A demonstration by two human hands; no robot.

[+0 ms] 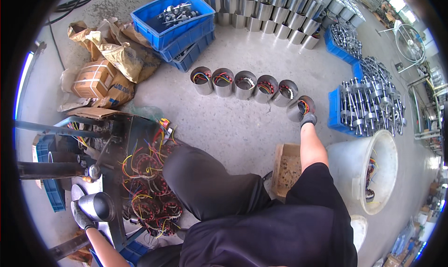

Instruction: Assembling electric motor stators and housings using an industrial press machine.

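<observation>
My right hand [308, 119], in a grey glove, reaches out to the floor and grips the near rim of a steel motor housing [295, 112]. Coloured wires and part of a winding show inside that housing. It stands at the right end of a row of similar steel housings [244, 93] with windings in them. Far to the left, my left hand [82, 216], also gloved, is closed around the side of a bare metal cylinder [97, 206]. This cylinder lies tilted on a metal machine plate, its dark opening facing right. The fingers' far side is hidden.
Wound stators [148, 206] with loose wires are heaped beside my left knee. Blue crates [170, 26] and brown paper sacks lie at the far left. Stacked steel cylinders [263, 10], rotors in blue bins [368, 101], a white tub [343, 169] and a wooden box [285, 173] stand around.
</observation>
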